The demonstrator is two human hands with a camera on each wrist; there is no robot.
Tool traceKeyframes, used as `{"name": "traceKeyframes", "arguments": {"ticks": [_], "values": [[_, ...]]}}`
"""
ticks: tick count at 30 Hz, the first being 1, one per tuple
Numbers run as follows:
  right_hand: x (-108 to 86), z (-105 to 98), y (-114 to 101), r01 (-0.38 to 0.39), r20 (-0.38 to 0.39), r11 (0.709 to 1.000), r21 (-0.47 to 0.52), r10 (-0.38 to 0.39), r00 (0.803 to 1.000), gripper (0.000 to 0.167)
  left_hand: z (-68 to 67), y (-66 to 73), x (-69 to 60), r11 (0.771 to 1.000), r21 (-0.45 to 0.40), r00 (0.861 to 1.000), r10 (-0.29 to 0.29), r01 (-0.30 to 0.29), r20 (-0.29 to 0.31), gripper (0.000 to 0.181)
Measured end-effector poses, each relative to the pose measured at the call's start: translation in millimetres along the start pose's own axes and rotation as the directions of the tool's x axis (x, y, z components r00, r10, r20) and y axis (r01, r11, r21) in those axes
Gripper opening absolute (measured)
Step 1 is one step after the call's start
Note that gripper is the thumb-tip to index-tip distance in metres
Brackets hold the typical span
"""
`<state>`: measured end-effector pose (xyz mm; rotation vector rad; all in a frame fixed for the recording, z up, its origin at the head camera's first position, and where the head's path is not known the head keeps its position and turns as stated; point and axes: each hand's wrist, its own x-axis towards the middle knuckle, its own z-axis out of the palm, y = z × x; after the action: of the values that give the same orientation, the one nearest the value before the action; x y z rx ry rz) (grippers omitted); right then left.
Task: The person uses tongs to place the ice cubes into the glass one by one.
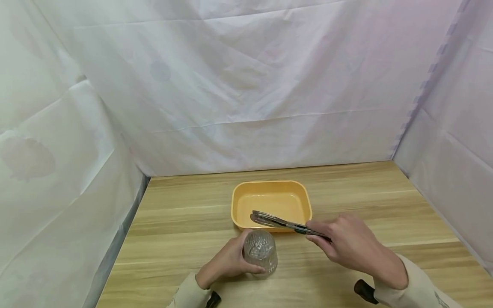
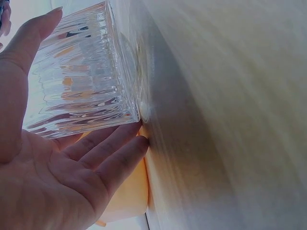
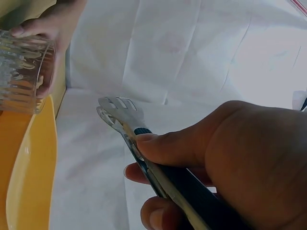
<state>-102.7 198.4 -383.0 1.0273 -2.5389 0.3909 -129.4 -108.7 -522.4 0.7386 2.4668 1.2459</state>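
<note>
My left hand (image 1: 231,256) holds a clear ribbed drinking glass (image 1: 262,253) on the table, in front of the tray, with the narrower end up. The left wrist view has the thumb on one side of the glass (image 2: 79,76) and fingers round the other, its wide end at the tabletop. With my right hand (image 1: 348,244) I grip metal tongs (image 1: 286,224) by their dark handles. Their slotted heads lie close together above the near part of the yellow tray (image 1: 271,205). In the right wrist view the tongs (image 3: 127,120) show nothing between the heads.
A wood-grain table (image 1: 181,222) fills the lower head view. White cloth (image 1: 231,85) hangs behind it and along both sides. Dark camera mounts (image 1: 365,291) show at the sleeves.
</note>
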Motion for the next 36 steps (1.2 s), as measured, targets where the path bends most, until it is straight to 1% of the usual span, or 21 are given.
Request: {"name": "traceKeyframes", "arguments": {"ticks": [2,4,7,11,14,20,27,32,36], "values": [[-1.5,0.4,-0.6,-0.002,0.009,1.000,-0.001,0.002,1.000,0.015,0.4,-0.5,-0.1,1.000,-0.003,1.000,0.000,0.000,-0.001,0.093],[-2.8,0.7,-1.1,-0.007,0.022,1.000,0.005,0.007,1.000,0.011,0.9,-0.7,-0.2,1.000,-0.002,1.000,-0.004,0.004,-0.004,0.094],[-4.3,0.8,-2.0,-0.012,0.047,1.000,0.011,0.012,0.999,0.017,1.4,-1.0,-0.3,1.000,0.004,1.000,-0.004,0.004,-0.008,0.094],[-5.3,1.3,-3.4,-0.003,0.062,1.000,0.002,0.002,0.998,0.013,1.5,-1.6,-0.6,1.000,0.009,1.000,-0.002,0.002,-0.005,0.090],[-5.7,1.7,-4.1,-0.003,0.075,1.000,-0.006,0.003,0.997,0.016,1.3,-2.4,-0.8,1.000,0.004,1.000,-0.004,0.004,-0.003,0.088],[-6.1,2.5,-4.8,-0.016,0.103,1.000,0.002,0.015,0.995,0.016,1.8,-2.4,-0.2,1.000,-0.001,1.000,0.006,-0.006,-0.009,0.096],[-6.2,3.0,-5.6,-0.027,0.126,1.000,0.006,0.026,0.992,0.011,1.6,-1.2,0.0,1.000,0.029,1.000,0.003,-0.003,-0.006,0.104],[-5.8,2.6,-5.1,-0.044,0.144,0.999,0.007,0.042,0.989,0.011,1.1,-0.9,0.4,1.000,0.030,1.000,0.004,-0.004,-0.003,0.105],[-6.0,2.5,-4.3,-0.055,0.144,0.998,0.009,0.053,0.988,0.015,1.4,-1.3,0.3,1.000,0.026,1.000,0.005,-0.004,-0.005,0.103]]}}
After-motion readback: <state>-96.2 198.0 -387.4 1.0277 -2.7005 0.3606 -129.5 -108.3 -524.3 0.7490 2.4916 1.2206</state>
